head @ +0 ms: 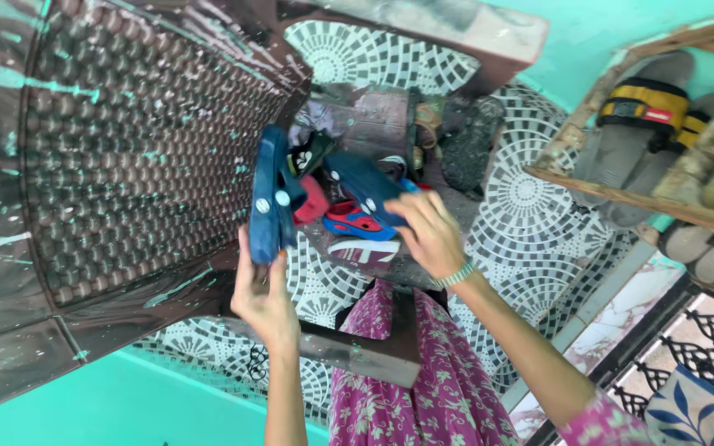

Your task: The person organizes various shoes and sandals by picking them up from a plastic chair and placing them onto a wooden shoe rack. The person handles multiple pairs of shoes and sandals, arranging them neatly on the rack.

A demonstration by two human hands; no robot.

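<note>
My left hand (264,293) grips a dark blue sandal (271,198) by its heel end and holds it upright on edge. My right hand (430,233), with a pale bracelet at the wrist, holds a second dark blue sandal (367,183) over a heap of footwear. Under that hand lie a blue and red sandal (355,221), a red shoe (314,201) and a dark red sandal with white stripes (365,250). They rest on a brown step (373,124).
A dark embossed metal door (117,157) fills the left. A wooden shoe rack (621,194) at the right holds grey sandals with yellow straps (642,107). The floor has white patterned tiles (530,198). My pink flowered dress (423,380) hangs below. A black metal grille (704,330) is at the lower right.
</note>
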